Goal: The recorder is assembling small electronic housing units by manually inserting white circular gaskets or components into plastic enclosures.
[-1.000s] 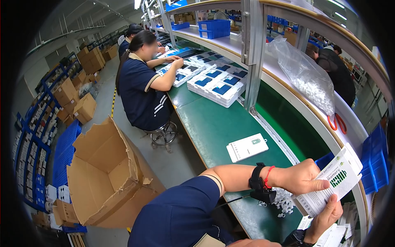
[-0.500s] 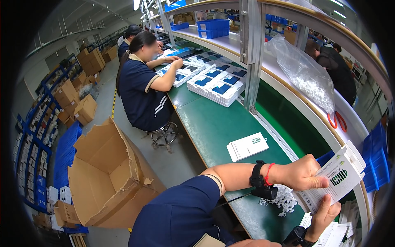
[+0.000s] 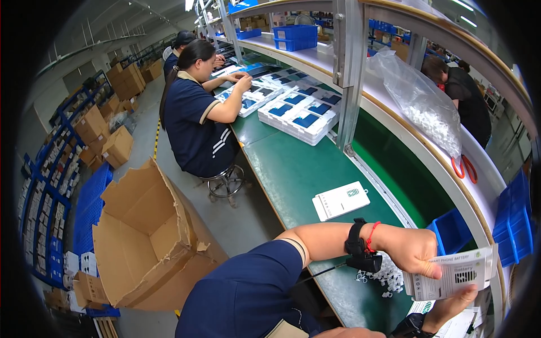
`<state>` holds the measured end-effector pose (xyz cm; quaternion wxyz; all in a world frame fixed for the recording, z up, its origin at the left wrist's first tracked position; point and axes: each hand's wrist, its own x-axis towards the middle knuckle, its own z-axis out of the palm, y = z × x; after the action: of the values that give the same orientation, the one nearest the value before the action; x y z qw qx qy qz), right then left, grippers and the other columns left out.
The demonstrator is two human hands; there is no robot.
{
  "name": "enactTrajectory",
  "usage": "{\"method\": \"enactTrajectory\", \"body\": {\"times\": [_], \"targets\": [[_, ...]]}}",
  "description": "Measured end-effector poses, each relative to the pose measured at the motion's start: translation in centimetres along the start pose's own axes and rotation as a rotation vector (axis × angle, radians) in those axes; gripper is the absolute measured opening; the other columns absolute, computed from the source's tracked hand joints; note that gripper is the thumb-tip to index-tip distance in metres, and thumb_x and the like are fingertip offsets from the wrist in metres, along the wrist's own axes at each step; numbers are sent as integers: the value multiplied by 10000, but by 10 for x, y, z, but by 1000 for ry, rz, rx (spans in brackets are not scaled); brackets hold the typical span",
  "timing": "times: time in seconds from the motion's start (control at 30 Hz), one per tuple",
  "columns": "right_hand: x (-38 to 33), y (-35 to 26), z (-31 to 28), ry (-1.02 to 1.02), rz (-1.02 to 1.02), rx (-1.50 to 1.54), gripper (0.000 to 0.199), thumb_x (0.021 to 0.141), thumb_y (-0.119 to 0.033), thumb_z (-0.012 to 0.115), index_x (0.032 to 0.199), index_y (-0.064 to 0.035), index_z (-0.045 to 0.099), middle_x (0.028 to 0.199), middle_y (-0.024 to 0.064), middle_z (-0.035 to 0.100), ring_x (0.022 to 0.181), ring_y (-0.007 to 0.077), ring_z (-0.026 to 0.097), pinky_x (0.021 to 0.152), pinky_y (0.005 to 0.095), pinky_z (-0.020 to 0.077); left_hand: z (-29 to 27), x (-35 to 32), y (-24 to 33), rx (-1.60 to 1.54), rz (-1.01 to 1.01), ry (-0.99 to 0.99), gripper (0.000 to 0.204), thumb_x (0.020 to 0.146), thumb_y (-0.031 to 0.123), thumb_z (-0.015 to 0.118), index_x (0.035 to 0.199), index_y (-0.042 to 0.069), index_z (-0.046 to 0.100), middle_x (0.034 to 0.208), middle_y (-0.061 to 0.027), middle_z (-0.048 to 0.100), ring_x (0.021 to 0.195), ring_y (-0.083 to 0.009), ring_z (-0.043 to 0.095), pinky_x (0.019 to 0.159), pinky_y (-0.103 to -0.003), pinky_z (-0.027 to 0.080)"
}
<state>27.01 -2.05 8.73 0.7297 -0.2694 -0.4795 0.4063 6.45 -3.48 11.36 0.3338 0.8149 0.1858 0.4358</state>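
Between my two hands is a white phone battery box [image 3: 451,274] with a green pattern, tilted above the right end of the green bench. My left hand [image 3: 414,250], with a red cord and black strap at its wrist, grips the box's near upper edge, thumb on the printed face. My right hand [image 3: 452,310] holds the lower edge, thumb on the front; its other fingers are mostly hidden. Beneath the left wrist lies a pile of small white plastic pieces [image 3: 389,276]. Flat white cartons [image 3: 456,325] lie under my right hand. A similar white box [image 3: 341,200] rests farther along the bench.
A large open cardboard carton [image 3: 152,236] stands left of my arm. Trays of dark blue pieces [image 3: 301,112] are stacked on the green bench [image 3: 282,163], by a seated co-worker [image 3: 197,112]. The shelf bears a bag of white pieces [image 3: 420,107], red-handled scissors [image 3: 465,169] and blue bins [image 3: 514,219].
The box has turned to lie more level and moved slightly lower. My right thumb has shifted along its lower edge. A blue bin behind my left hand shows more now.
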Motion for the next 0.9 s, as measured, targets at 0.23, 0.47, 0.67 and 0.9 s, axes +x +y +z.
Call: {"method": "enactTrajectory", "body": {"times": [0.23,0.47,0.67,0.9], "targets": [[9,-3,4,-113,-7,-373,538,988,-421,490,1075,99,596,912,143,662,765,165,618,687,284,503,0,5,4,294,-34,271,316,822,303,689,846,-6,623,731,-178,591,622,-333,561,550,-383,434],[-3,1,28,-366,-142,-540,452,1020,-304,459,968,112,629,805,101,669,668,110,596,554,239,457,20,5,7,631,90,396,1057,669,162,732,1486,-41,93,1399,-298,272,1211,-453,375,1012,-475,320],[-1,-8,28,-781,-117,-767,407,1019,-264,441,975,99,621,760,76,635,630,115,549,561,276,422,11,5,0,499,70,434,1047,641,139,736,1480,-25,132,1336,-276,349,1174,-434,418,1002,-465,347],[1,-13,31,-435,120,-260,553,1028,-393,354,1303,80,437,1167,166,576,1041,211,577,875,313,442,9,7,3,400,91,460,948,585,69,687,1423,-7,251,1283,-232,408,1181,-410,435,1006,-451,361]]}}
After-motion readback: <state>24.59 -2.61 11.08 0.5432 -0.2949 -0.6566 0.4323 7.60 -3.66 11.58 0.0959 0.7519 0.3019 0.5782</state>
